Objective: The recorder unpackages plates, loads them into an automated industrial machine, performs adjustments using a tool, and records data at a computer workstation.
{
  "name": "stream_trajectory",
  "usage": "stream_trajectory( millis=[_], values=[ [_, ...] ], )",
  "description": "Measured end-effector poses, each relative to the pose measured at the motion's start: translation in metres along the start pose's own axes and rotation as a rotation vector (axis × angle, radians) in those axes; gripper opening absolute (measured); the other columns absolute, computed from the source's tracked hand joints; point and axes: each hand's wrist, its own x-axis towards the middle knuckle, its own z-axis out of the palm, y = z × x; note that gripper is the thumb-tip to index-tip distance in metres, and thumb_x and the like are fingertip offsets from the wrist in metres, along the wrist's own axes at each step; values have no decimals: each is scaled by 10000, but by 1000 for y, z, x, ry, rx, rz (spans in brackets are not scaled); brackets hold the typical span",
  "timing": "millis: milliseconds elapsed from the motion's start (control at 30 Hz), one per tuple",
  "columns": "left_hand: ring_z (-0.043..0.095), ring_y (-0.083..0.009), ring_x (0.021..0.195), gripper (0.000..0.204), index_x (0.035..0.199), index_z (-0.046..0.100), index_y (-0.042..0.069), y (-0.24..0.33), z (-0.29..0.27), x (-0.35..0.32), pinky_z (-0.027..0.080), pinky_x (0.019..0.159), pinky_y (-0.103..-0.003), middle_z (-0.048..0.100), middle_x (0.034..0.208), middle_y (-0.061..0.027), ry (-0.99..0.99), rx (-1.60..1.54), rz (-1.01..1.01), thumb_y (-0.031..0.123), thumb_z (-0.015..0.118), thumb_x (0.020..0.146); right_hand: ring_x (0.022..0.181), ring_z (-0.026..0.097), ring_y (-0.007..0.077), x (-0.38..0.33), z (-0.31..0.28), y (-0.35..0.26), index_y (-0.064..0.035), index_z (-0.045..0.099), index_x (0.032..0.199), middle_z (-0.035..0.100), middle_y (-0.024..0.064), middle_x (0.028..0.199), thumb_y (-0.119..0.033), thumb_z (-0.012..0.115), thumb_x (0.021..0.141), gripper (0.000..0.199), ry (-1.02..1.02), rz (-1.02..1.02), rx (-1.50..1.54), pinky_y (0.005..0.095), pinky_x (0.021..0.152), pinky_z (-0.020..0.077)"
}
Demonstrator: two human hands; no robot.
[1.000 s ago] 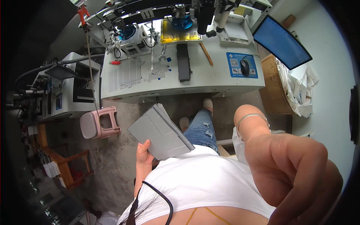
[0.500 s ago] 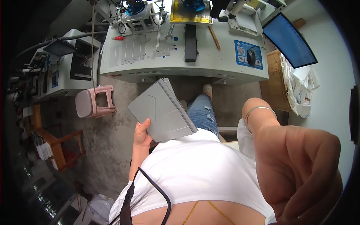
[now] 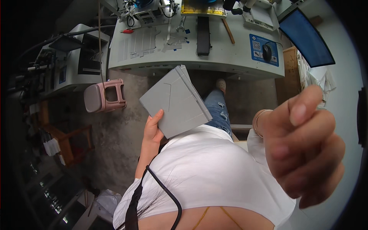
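Observation:
My left hand (image 3: 154, 124) grips a stack of flat grey panels (image 3: 176, 103) by its lower left edge, the thumb lying on top. The panels are thin and rectangular, with fine lines on the face, and sit slightly fanned at the far edge. They are held tilted in front of my white shirt, short of the table. Close to the camera on the right, my right hand (image 3: 306, 149) is raised with its fingers curled in and nothing visible in them. It looks large and a little blurred.
Ahead stands a pale worktable (image 3: 226, 59) with thin clear strips (image 3: 143, 42), a wrench (image 3: 180, 25), a black bar (image 3: 203, 36) and a mouse (image 3: 266, 52). A monitor (image 3: 306, 38) is at right. A pink stool (image 3: 105, 96) and wooden chair (image 3: 67, 142) stand left.
My right hand has turned and shifted up, so its fingertips now show. The head view has moved slightly left and down; my left hand keeps hold of the grey panels.

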Motion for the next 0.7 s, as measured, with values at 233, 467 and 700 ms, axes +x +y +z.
stream_trajectory(
  millis=[233,467,700],
  values=[
    [563,-249,1069,416,1240,439,0,0,7,-4,482,914,-398,554,1171,-130,23,-37,54,78,599,864,711,599,113,-84,-4,119,-21,614,946,639,58,805,-198,676,811,231,-159,728,-351,230,644,476],
    [560,-233,1061,429,1235,449,6,-1,8,-9,476,908,-376,555,1167,-117,62,38,135,91,622,852,677,568,61,-101,9,141,-23,628,903,628,2,759,-220,674,831,215,-264,1079,-194,185,620,454],
    [550,-221,1061,437,1231,455,20,-4,2,-14,463,907,-363,554,1160,-105,92,71,145,102,637,843,650,547,52,-103,14,145,-14,632,807,613,-2,707,-208,689,815,201,-330,1145,-173,180,597,430]
  ],
)
